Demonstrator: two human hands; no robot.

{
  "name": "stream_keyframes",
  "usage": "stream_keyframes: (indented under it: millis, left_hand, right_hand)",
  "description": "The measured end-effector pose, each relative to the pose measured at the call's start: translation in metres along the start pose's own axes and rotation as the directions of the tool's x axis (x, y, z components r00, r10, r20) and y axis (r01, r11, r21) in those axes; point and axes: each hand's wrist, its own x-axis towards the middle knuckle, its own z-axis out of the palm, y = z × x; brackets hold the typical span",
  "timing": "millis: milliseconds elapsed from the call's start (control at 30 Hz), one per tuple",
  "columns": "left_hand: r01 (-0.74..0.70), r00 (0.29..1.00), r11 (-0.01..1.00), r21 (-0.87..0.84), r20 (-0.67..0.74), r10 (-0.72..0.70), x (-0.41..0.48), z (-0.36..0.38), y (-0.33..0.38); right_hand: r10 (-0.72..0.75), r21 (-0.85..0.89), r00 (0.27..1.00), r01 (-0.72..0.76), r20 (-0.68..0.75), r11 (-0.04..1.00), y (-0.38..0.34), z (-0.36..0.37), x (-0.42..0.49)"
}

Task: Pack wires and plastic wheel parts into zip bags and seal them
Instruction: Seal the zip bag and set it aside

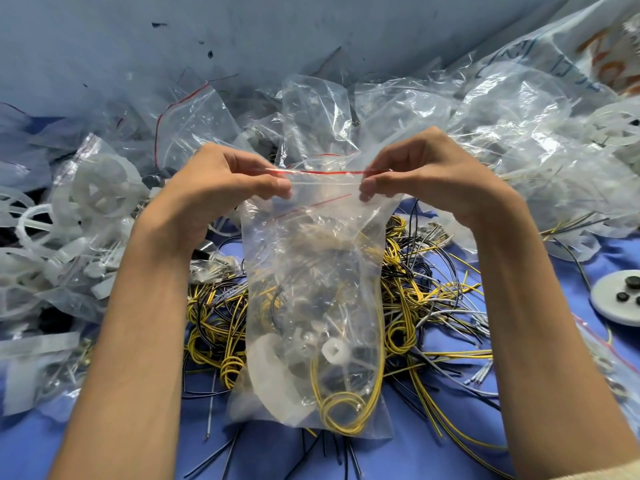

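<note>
Zip bag [311,271] hangs upright over the near part of the blue bench [138,455], its bottom resting on or just above the cloth. It is already loaded: a yellow wire coil [341,410] lies at the bottom beside a white plastic wheel part [270,372]. The left hand [221,181] and right hand [426,174] each pinch the bag's mouth between thumb and curled fingers [242,164], one at either end of the red zip strip [329,172], which is pulled taut between them. Filling looks done, so sealing is the step in hand. The next move likely calls for pressing the two tracks together and running the pinch along the strip. Whether any part of it is already closed cannot be told. Behind the bag sprawls a tangle of loose wires [415,289], yellow, black and grey, and a stray end caught in the mouth could spoil the seal. To the left are bagged wheel parts [100,188], and to the right a white disc [620,296] carrying small black pieces. Farthest back lie crumpled empty bags [318,112].
</note>
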Motion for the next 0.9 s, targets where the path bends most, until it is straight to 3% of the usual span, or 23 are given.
stream_keyframes:
  millis: [600, 900]
  left_hand:
    - [-0.089, 0.996, 0.995, 0.052, 0.030, 0.087, 0.005, 0.001, 0.005]
    - [-0.103, 0.994, 0.995, 0.006, 0.030, 0.102, 0.003, 0.005, 0.006]
  right_hand:
    - [-0.072, -0.176, 0.997, 0.070, -0.006, 0.982, -0.009, 0.004, 0.000]
    - [-0.062, -0.181, 0.998, 0.060, -0.005, 0.982, -0.015, 0.010, 0.001]
